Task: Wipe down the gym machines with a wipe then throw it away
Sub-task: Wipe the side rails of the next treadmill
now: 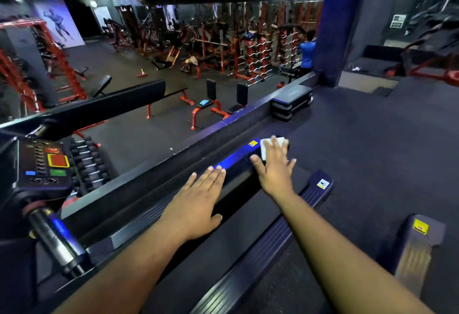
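Note:
I look down along a dark treadmill (243, 261) whose belt runs between two ribbed side rails. A white wipe (269, 145) lies on the far end of the left side rail (231, 163), beside a small yellow sticker. My right hand (274, 169) presses flat on the wipe with straight, spread fingers that cover its near part. My left hand (198, 202) rests flat on the same rail and the belt edge, closer to me, fingers straight and holding nothing.
The treadmill console (42, 167) with red, green and blue buttons and a handlebar (57, 241) stand at the left. Another treadmill's rail end (417, 241) is at the right. A mirror wall ahead reflects benches, racks and a person in blue (307, 51). Stacked step platforms (291, 102) sit beyond.

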Tool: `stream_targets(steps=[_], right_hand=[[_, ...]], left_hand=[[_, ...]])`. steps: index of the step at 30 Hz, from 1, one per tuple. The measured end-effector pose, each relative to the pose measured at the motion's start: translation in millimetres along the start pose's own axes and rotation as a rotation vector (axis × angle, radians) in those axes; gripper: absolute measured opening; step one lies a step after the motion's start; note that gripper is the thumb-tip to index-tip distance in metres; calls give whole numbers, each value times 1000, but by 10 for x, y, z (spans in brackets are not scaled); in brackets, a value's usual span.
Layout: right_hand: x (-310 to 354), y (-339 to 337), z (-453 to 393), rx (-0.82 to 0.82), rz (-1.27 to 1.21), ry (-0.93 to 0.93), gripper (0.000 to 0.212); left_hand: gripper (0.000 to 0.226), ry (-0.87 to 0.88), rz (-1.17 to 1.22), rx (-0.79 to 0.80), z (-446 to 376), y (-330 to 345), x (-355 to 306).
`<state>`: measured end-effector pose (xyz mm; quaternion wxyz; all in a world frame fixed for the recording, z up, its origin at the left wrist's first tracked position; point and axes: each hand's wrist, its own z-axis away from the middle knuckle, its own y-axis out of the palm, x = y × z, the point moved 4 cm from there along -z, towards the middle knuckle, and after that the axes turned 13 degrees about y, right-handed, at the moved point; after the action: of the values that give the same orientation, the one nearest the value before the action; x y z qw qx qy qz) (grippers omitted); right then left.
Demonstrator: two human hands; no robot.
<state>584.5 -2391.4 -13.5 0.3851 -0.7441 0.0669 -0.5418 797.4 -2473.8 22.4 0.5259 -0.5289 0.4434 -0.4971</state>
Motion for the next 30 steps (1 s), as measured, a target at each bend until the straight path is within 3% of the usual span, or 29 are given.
stream_targets(steps=[5, 12, 17, 19, 23, 26, 30], right_hand=[[150, 197, 695, 159, 257, -398, 112], [44, -152, 95, 118, 403, -170, 120], [308, 219, 876, 231, 375, -429, 125], [277, 175, 818, 238, 454, -507, 124], [134, -115, 289, 183, 487, -341, 128], [216, -48, 373, 159, 448, -264, 132], [453, 299, 1144, 200, 302, -423, 127]], left_hand=[[103, 4, 17, -16, 116, 5, 17], [103, 12, 16, -20, 294, -24, 2], [104, -4, 16, -33, 490, 1, 45], [104, -5, 13, -24, 558, 7, 57], [104, -3, 0, -22, 667, 13, 77], [103, 0, 0, -34, 713, 29, 77], [103, -1, -4, -46, 716, 39, 92]])
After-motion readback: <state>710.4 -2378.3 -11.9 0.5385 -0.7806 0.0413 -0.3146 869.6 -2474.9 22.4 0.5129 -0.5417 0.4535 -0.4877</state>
